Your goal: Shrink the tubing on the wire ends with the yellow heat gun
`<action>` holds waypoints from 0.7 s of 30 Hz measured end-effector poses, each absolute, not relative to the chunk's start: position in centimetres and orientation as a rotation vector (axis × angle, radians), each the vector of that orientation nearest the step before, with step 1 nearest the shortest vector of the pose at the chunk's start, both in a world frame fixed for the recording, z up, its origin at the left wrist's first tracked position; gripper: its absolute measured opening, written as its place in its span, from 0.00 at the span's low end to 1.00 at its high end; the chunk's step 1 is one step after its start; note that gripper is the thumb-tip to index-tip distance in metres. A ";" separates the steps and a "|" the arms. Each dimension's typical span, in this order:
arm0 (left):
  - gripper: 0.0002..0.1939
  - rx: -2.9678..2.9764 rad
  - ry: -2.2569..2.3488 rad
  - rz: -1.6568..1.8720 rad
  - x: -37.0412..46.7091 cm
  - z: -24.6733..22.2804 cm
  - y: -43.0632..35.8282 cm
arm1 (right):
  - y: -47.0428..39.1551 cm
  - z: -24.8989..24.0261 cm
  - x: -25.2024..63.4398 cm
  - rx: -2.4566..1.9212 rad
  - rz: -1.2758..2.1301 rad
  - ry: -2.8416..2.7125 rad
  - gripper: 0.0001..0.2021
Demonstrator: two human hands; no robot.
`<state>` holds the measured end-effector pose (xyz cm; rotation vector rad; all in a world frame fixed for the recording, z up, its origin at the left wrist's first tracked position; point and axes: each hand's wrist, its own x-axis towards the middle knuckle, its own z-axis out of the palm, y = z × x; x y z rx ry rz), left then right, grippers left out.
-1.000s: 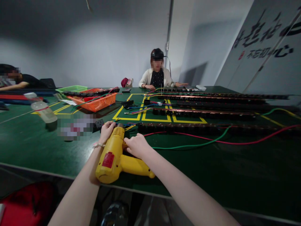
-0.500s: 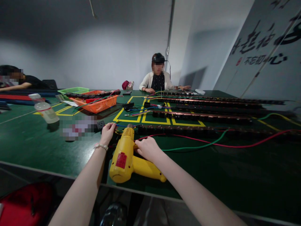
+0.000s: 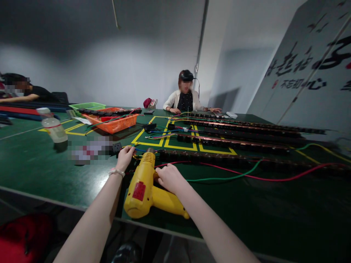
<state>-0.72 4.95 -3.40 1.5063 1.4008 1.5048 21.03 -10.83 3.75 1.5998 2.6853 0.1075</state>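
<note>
My left hand (image 3: 126, 156) is closed in a pinch on thin blue and yellow wires (image 3: 140, 150), beside a small black connector (image 3: 116, 147). Just to its right, a yellow heat gun (image 3: 140, 190) lies with its nozzle pointing away from me and its handle toward the right. My right hand (image 3: 170, 178) is curled at the inner side of the heat gun, its fingertips by the trigger; the hand partly hides the contact. Beyond the nozzle runs a long black strip (image 3: 197, 156). Red wire (image 3: 219, 168) and green wire (image 3: 227, 179) trail off rightward.
More long black strips (image 3: 236, 141) lie across the green table (image 3: 90, 186). An orange basket (image 3: 117, 126), a green basket (image 3: 93, 106) and a bottle (image 3: 56, 131) stand left. One person (image 3: 186, 95) sits opposite; another (image 3: 35, 93) leans at far left.
The view has shifted slightly, and the heat gun sits a little lower and further left in it. Both hands keep nearly the same pose.
</note>
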 end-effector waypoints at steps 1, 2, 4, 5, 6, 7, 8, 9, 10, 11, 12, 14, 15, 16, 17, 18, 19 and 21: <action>0.23 1.504 1.405 1.505 -0.7 -3.4 4.9 | -10.7 3.7 20.9 1.592 0.104 2.693 0.15; 0.22 1.502 1.410 1.504 -0.7 -3.3 4.8 | -10.6 3.6 20.6 1.584 0.099 2.701 0.15; 0.20 1.501 1.421 1.499 -0.6 -3.1 4.5 | -10.3 3.5 20.1 1.569 0.089 2.716 0.16; 0.19 1.500 1.428 1.496 -0.6 -3.0 4.4 | -10.1 3.4 19.7 1.561 0.086 2.724 0.16; 0.18 1.501 1.435 1.494 -0.6 -2.8 4.3 | -10.0 3.3 19.4 1.554 0.084 2.732 0.16; 0.17 1.502 1.443 1.492 -0.5 -2.7 4.1 | -9.8 3.3 19.0 1.546 0.083 2.742 0.16; 0.16 1.504 1.450 1.491 -0.5 -2.5 4.0 | -9.7 3.2 18.6 1.536 0.083 2.753 0.16; 0.15 1.507 1.456 1.489 -0.6 -2.3 4.0 | -9.5 3.2 18.2 1.527 0.084 2.765 0.16; 0.15 1.511 1.459 1.485 -0.6 -2.2 3.9 | -9.4 3.1 17.9 1.517 0.085 2.777 0.16; 0.14 1.515 1.459 1.476 -0.7 -2.0 3.9 | -9.2 3.1 17.6 1.507 0.086 2.789 0.16; 0.14 1.517 1.455 1.464 -0.8 -1.9 3.9 | -9.1 3.1 17.4 1.499 0.086 2.799 0.16; 0.14 1.520 1.443 1.431 -0.9 -1.8 4.0 | -9.0 3.1 17.1 1.486 0.084 2.814 0.16; 0.14 1.519 1.437 1.416 -1.0 -1.7 4.0 | -8.9 3.1 17.0 1.482 0.082 2.819 0.16; 0.14 1.518 1.432 1.403 -1.0 -1.7 4.0 | -8.9 3.1 17.0 1.478 0.080 2.824 0.16; 0.14 1.515 1.428 1.392 -1.0 -1.7 4.1 | -8.8 3.1 17.0 1.476 0.077 2.828 0.16; 0.14 1.511 1.424 1.383 -1.0 -1.7 4.0 | -8.8 3.0 17.0 1.475 0.075 2.831 0.16; 0.14 1.507 1.422 1.377 -1.0 -1.7 4.0 | -8.8 3.0 17.1 1.474 0.072 2.834 0.16; 0.15 1.500 1.418 1.368 -1.0 -1.6 3.9 | -8.7 2.9 17.1 1.475 0.064 2.840 0.16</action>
